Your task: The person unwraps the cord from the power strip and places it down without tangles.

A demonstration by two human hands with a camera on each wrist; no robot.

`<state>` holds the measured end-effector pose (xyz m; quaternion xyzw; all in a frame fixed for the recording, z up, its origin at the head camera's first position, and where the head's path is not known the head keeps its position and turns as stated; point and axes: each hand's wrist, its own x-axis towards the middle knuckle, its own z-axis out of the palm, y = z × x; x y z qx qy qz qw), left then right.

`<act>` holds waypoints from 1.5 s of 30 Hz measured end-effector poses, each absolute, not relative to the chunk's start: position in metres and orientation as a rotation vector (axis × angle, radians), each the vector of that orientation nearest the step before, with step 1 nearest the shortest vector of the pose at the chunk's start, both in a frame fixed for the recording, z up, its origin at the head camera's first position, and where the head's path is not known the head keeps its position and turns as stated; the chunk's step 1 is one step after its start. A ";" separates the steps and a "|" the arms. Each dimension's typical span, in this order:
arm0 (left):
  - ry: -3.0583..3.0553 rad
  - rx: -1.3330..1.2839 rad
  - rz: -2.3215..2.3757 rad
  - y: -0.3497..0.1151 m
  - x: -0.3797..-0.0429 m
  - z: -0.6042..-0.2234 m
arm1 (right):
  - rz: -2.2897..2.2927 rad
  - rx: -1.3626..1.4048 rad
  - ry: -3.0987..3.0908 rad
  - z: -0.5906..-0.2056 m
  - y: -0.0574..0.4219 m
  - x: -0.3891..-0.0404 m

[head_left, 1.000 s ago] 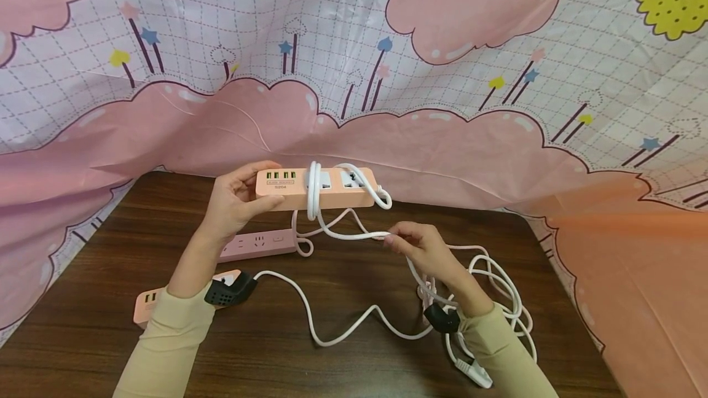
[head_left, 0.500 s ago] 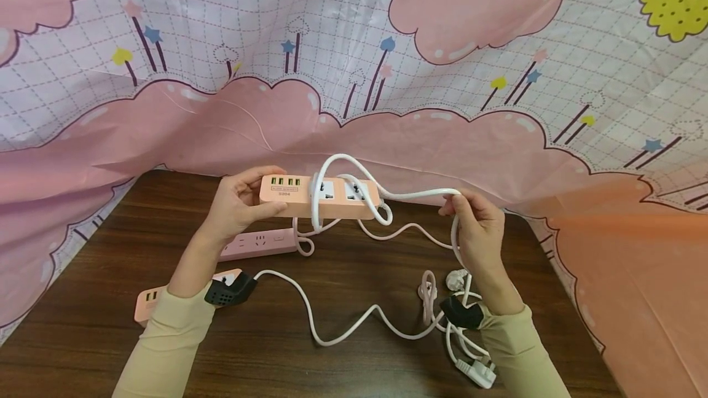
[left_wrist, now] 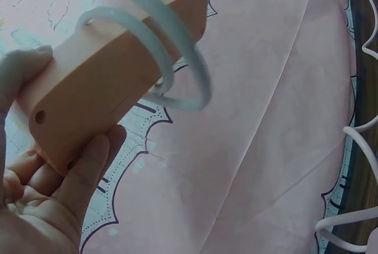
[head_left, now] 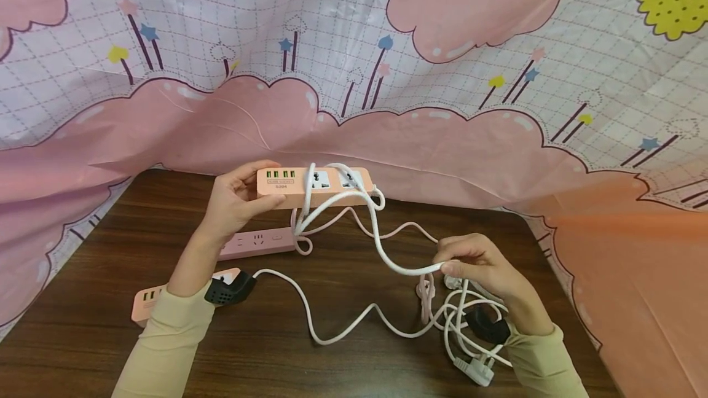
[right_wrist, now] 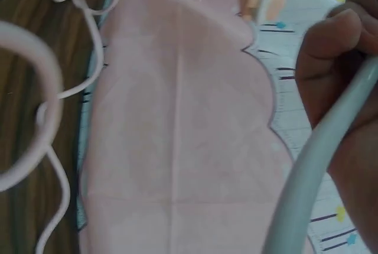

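Note:
In the head view, my left hand (head_left: 239, 192) grips the left end of a peach power strip (head_left: 290, 189) and holds it above the table, with its sockets and USB ports facing up toward the camera. A white power cord (head_left: 379, 239) loops around the strip's middle and right part. My right hand (head_left: 478, 263) pinches that cord between thumb and fingers, lower and to the right of the strip. The left wrist view shows the strip's side (left_wrist: 100, 82) between thumb and fingers, cord loops (left_wrist: 189, 71) passing around it. The right wrist view shows the cord (right_wrist: 319, 159) running from the fingers.
Behind the held strip, a pink power strip (head_left: 260, 243) lies on the dark wood table (head_left: 265, 336). Another peach strip (head_left: 145, 304) lies partly under my left forearm. Tangled white cords and a plug (head_left: 477, 371) lie at right. A patterned curtain (head_left: 442, 152) hangs behind.
My right hand swung the cord up and right over the strip, then down toward the front right. The wrap around the strip is looser, with the cord now crossing its front. My left hand keeps its grip.

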<state>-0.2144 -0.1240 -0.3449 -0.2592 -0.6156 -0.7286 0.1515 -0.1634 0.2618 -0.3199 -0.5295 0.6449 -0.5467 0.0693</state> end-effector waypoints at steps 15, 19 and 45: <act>-1.744 -0.809 -2.169 -0.127 -0.213 -0.345 | -1.328 -0.515 3.334 -0.343 0.253 -0.182; -1.758 -0.828 -2.185 -0.129 -0.214 -0.348 | -1.994 -0.263 3.327 -0.333 0.257 -0.185; -1.763 -0.677 -2.137 -0.158 -0.217 -0.358 | -4.044 0.084 1.721 -0.288 0.360 -0.142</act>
